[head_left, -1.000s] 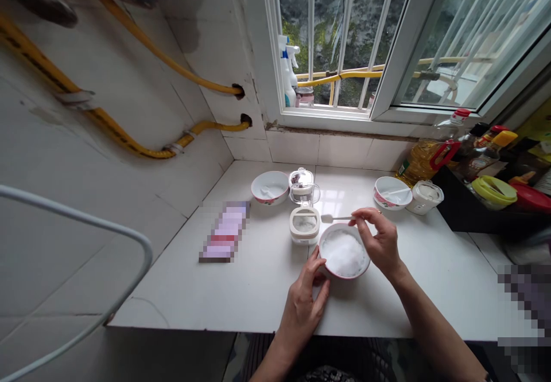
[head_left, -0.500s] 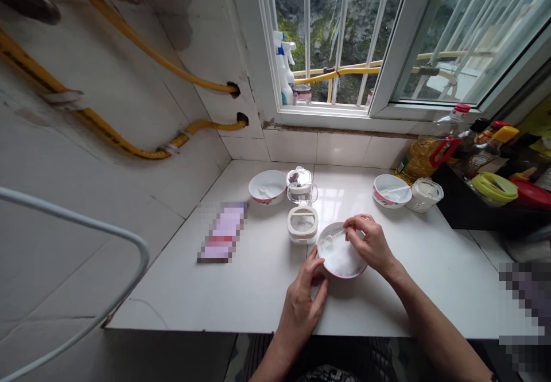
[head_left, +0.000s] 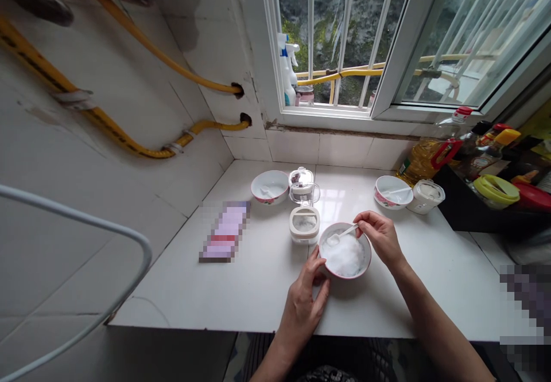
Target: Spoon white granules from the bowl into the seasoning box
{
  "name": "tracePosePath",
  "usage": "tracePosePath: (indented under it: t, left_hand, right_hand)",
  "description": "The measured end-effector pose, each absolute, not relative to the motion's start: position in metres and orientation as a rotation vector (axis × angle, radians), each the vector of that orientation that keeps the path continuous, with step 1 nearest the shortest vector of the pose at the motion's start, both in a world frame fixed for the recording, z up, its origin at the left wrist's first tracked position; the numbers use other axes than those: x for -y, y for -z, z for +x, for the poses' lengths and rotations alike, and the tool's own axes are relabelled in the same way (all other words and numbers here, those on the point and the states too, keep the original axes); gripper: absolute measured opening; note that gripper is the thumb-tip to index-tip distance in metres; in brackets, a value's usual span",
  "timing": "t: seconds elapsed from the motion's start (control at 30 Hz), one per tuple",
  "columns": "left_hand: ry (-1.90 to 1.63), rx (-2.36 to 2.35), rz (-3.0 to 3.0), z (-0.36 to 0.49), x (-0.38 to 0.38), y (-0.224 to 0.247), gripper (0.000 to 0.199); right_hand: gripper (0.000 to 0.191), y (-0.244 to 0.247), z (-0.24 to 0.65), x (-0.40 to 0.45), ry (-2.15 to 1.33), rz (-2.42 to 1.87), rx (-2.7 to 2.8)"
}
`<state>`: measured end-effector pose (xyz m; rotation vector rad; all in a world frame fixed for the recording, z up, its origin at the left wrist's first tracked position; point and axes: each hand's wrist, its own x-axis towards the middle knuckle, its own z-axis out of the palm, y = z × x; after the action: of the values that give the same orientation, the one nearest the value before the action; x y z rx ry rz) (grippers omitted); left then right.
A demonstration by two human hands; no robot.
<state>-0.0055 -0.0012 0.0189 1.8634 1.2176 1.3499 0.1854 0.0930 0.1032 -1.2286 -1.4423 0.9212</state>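
Note:
A white bowl with a pink rim (head_left: 368,257) stands on the counter, holding a mound of white granules (head_left: 345,256). My left hand (head_left: 303,297) grips the bowl's left side, with the fingers at the rim and the thumb lower down. Between the thumb and fingers of my right hand (head_left: 381,237) is the handle of a small white spoon (head_left: 348,230). Its head is over the far left part of the bowl, touching or just above the granules. Just left of the bowl is a clear jar with a beige-rimmed lid (head_left: 305,224), white contents showing through.
Behind the jar stands another clear jar with dark contents (head_left: 301,180). A bowl with a spoon (head_left: 270,190) is at back left; another bowl (head_left: 392,193) and a white-filled jar (head_left: 426,197) are at back right, near an oil bottle (head_left: 424,152). A blurred purple object (head_left: 224,233) lies left.
My right hand has moved a little right and away from the bowl's middle, so more of the spoon and granules shows. My left hand keeps its hold. The view has shifted slightly.

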Motion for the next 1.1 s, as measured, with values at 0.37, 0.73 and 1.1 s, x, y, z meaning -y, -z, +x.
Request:
tracePosePath:
  t: [0.37,0.73,1.1]
  left_hand:
    - [-1.333,-1.231,1.860,-0.005,0.001,-0.017,0.034]
    - [-1.359,-1.209,1.864,-0.005,0.001,-0.016,0.039]
    - [-1.355,-1.203,1.848,-0.005,0.001,-0.017,0.038]
  right_hand:
    - [0.013,-0.102,0.181,-0.095,-0.976,-1.246,1.389]
    - [0.015,-0.100,0.153,-0.087,-0.405,-0.981,1.897]
    - [0.013,-0.111,0.182,-0.087,-0.314,-1.148,1.765]
